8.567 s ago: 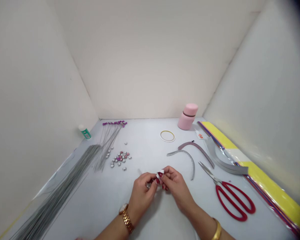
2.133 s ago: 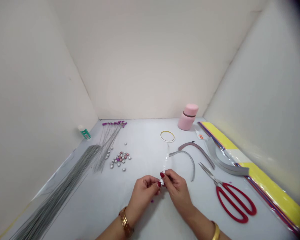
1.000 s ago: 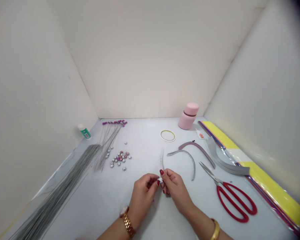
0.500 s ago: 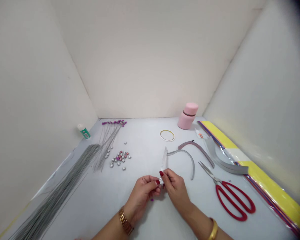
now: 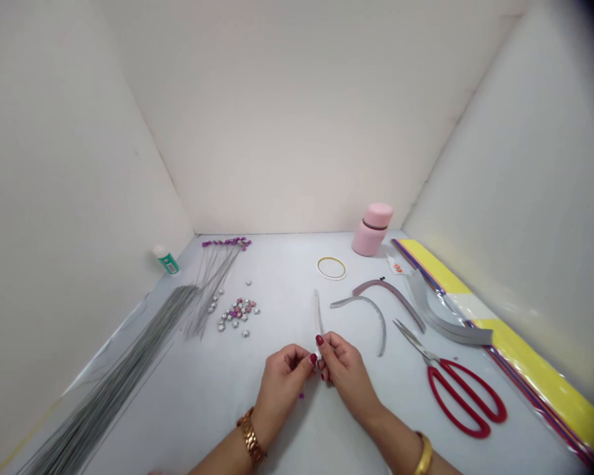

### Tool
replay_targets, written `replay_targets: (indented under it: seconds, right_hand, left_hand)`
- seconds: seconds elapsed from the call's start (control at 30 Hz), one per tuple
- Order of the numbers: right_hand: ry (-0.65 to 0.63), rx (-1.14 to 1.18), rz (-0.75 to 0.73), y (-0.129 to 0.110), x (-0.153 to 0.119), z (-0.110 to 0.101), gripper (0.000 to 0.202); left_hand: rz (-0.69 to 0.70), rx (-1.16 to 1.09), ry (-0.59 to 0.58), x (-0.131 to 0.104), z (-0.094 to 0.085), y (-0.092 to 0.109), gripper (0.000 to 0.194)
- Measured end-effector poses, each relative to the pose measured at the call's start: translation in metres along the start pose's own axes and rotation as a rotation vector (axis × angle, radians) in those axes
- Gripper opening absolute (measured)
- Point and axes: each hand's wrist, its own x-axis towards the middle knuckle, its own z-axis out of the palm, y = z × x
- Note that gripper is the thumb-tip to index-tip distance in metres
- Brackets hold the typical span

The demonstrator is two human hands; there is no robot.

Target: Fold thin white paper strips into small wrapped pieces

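Near the front middle of the table, my left hand [image 5: 286, 376] and my right hand [image 5: 345, 369] meet fingertip to fingertip, both closed. Between them they pinch a narrow silver paper strip [image 5: 317, 313], whose free end stands up away from me. Its lower end, at the fingertips, is folded small and mostly hidden. A tiny purple piece [image 5: 301, 396] lies just under my left hand. To the left sits a pile of small folded silver, pink and purple stars [image 5: 237, 313]. Right of my hands a curved silver strip [image 5: 376, 316] rests on the table.
Red-handled scissors [image 5: 450, 382] lie at the right, beside more curved strips [image 5: 396, 297] and yellow paper packs [image 5: 529, 376]. A pink flask [image 5: 371, 231] and a tape ring [image 5: 331, 268] stand behind. Grey wire stems [image 5: 123, 369], purple-tipped stems [image 5: 226, 243] and a glue stick [image 5: 167, 260] are left.
The strip's free end has swung slightly left and now stands apart from the curved strip. My left hand has turned a little, its fingers curling closer around the folded end.
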Motion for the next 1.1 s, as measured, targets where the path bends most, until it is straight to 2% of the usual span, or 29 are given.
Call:
replay_targets:
  seconds: [0.23,0.37,0.67,0.9,1.1]
  right_hand:
    - [-0.012,0.062,0.073,0.0004,0.0009,0.0038,0.036]
    - [-0.031,0.097,0.104,0.0001,0.0022,0.0056,0.037]
    - [-0.024,0.129,0.115,0.0004,0.0020,0.0050,0.037]
    - [-0.033,0.117,0.109,0.0025,0.0025,0.0044,0.038]
    - [-0.026,0.097,0.103,0.0021,0.0021,0.0053,0.038]
  left_hand:
    - [0.309,0.386,-0.022,-0.0039,-0.0071,-0.0017,0.023]
    - [0.411,0.500,-0.031,-0.0014,-0.0082,-0.0045,0.021]
    - [0.449,0.656,0.014,-0.0027,-0.0078,-0.0001,0.015]
    - [0.435,0.668,0.026,-0.0021,-0.0079,-0.0026,0.016]
    - [0.488,0.659,-0.009,-0.0016,-0.0056,-0.0001,0.022]
